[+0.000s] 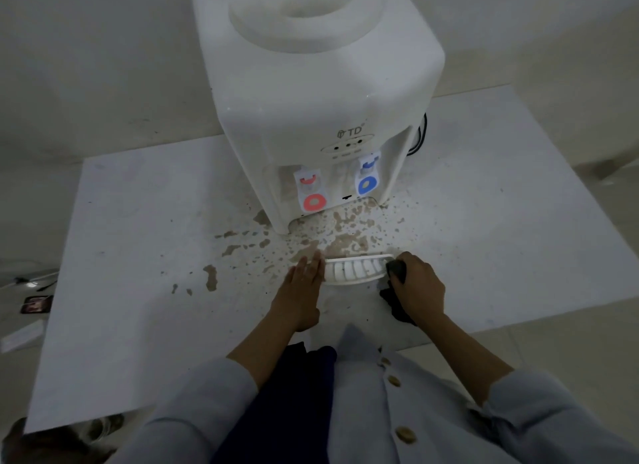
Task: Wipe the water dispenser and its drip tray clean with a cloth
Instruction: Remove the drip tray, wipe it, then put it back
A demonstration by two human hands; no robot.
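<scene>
Drip tray (pixel 352 270) lies on the desk (pixel 138 256) just in front of the dispenser (pixel 311 100), long axis left-right. My right hand (pixel 418 290), grip closed on the cloth (pixel 396 270), touches its right end; my left hand (pixel 304 287), flat and open, braces its left end. Brown spills between tray and dispenser.

The white plastic tabletop water dispenser (pixel 311 100) carries the only readable text: the grey letters "TD" (pixel 354 131), with a small emblem just left of them, printed on its front panel above a row of three small indicator dots. Tiny captions under those dots are too blurred to read.
</scene>
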